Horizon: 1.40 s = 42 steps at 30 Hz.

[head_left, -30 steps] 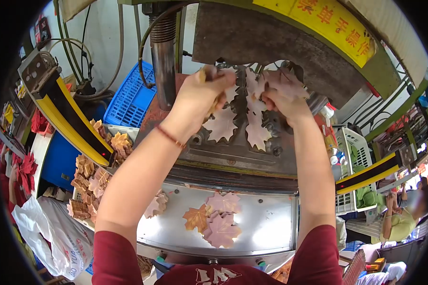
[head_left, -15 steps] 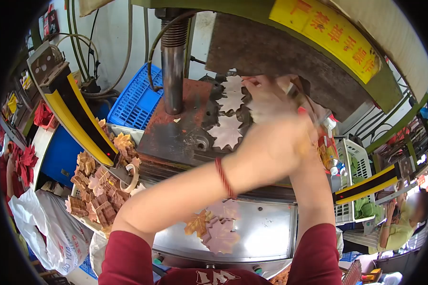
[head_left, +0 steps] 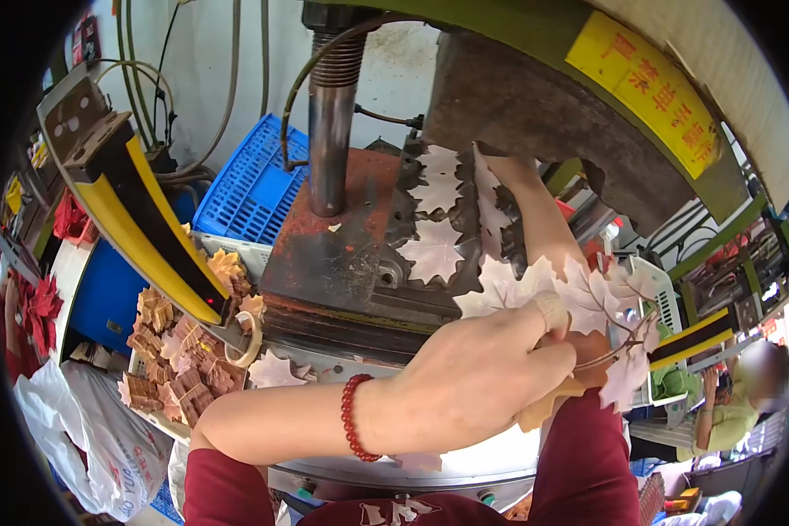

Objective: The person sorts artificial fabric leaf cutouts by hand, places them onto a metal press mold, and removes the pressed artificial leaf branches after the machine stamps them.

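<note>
My left hand [head_left: 473,373], with a red bead bracelet at the wrist, is closed around a bunch of pale pink and orange artificial maple leaves [head_left: 587,294] on brown stems. Under the raised press plate, my right hand [head_left: 510,171] holds the far end of a leaf strip [head_left: 493,215] tilted up on edge. That strip partly hides its fingers. Just left of the strip, pale maple leaves [head_left: 434,250] lie flat in a column on the dark metal mould [head_left: 403,223].
The dark press plate [head_left: 535,114] hangs over the mould, beside a steel column [head_left: 331,149]. Yellow-and-black guard bars [head_left: 153,228] flank the press. Stacked leaves [head_left: 180,351] fill a box at left, near a blue crate [head_left: 250,188]. Another person [head_left: 736,412] is at far right.
My left hand has come toward me, carrying the leaf bunch off the mould. The leaf strip beside my right hand now stands tilted up. The view has shifted slightly.
</note>
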Each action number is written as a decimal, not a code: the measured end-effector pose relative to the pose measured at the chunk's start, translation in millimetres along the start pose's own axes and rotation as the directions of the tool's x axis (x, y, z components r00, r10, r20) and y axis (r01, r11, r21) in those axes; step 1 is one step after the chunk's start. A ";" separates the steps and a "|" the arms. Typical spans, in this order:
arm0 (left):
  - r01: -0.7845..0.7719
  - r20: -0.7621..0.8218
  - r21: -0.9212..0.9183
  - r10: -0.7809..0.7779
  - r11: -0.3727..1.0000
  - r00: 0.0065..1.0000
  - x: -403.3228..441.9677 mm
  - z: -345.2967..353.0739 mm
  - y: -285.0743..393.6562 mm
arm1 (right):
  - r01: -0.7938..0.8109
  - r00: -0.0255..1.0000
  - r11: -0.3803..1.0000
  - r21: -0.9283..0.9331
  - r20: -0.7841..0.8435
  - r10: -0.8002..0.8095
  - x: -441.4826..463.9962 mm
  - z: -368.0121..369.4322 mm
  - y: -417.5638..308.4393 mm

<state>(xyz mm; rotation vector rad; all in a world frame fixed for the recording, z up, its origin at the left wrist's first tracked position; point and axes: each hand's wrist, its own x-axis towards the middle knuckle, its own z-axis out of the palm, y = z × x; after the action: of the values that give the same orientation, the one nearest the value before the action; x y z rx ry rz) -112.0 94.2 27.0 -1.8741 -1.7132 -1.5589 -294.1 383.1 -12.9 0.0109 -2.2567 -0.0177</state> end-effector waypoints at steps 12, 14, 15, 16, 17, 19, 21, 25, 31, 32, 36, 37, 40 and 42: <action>-0.042 0.212 0.101 0.019 0.994 0.977 -31.9 8.2 26.3 | -0.489 0.718 0.856 0.167 0.635 0.286 -36.7 -24.6 13.0; -0.009 0.197 0.098 -0.010 0.995 0.980 -42.1 9.1 32.0 | -0.387 0.738 0.916 0.106 0.631 0.239 -38.0 -39.2 4.0; 0.004 0.172 0.095 -0.020 0.995 0.985 -47.5 10.5 35.3 | -0.332 0.747 0.940 0.074 0.629 0.215 -38.0 -46.9 -0.3; 0.018 0.146 0.091 -0.031 0.996 0.989 -53.2 12.4 38.6 | -0.351 0.744 0.932 0.089 0.631 0.220 -37.7 -58.7 -8.4; 0.020 0.131 0.108 -0.034 0.994 0.991 -58.9 14.4 42.3 | -0.372 0.739 0.922 0.105 0.635 0.226 -38.1 -72.9 -18.9; 0.021 0.200 0.098 -0.041 0.995 0.979 -67.6 16.1 53.3 | -0.357 0.748 0.928 0.108 0.628 0.214 -45.4 -54.7 -7.7; 0.004 0.261 0.125 -0.037 0.992 0.965 -72.4 17.4 62.7 | -0.337 0.694 0.941 -0.018 0.670 0.261 -41.2 -50.7 -16.1; 0.016 0.250 0.209 -0.069 0.978 0.966 -83.6 14.1 76.8 | -0.253 0.727 0.967 -0.017 0.656 0.202 -39.4 -34.4 -5.3; 0.182 0.177 0.308 -0.244 0.934 0.954 -132.7 7.4 79.4 | -0.437 0.860 0.789 0.432 0.457 0.225 -101.1 -125.3 -17.2; 0.220 0.167 0.343 -0.290 0.913 0.942 -147.5 8.1 78.0 | -0.364 0.916 0.794 0.487 0.340 0.212 -122.6 -142.7 -23.5; 0.300 0.149 0.526 -0.434 0.796 0.889 -210.6 17.2 67.8 | -0.400 0.907 0.720 0.568 0.134 0.398 -223.2 -217.6 -76.3; 0.321 0.138 0.567 -0.472 0.758 0.871 -223.0 20.3 67.2 | -0.411 0.888 0.691 0.594 0.092 0.450 -254.0 -224.1 -90.7; 0.410 0.016 0.596 -0.521 0.691 0.854 -259.8 34.9 59.3 | -0.487 0.863 0.716 0.500 0.150 0.483 -344.9 -239.9 -136.0; 0.400 -0.080 0.636 -0.459 0.660 0.885 -276.3 45.4 49.6 | -0.506 0.862 0.757 0.413 0.223 0.455 -386.2 -250.6 -161.6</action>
<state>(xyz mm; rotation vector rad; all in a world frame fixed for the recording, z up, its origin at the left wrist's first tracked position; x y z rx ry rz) 8.8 -65.7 -174.9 -1.2460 -2.4574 -0.7883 144.7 224.6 -155.7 -0.3299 -2.2553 0.8184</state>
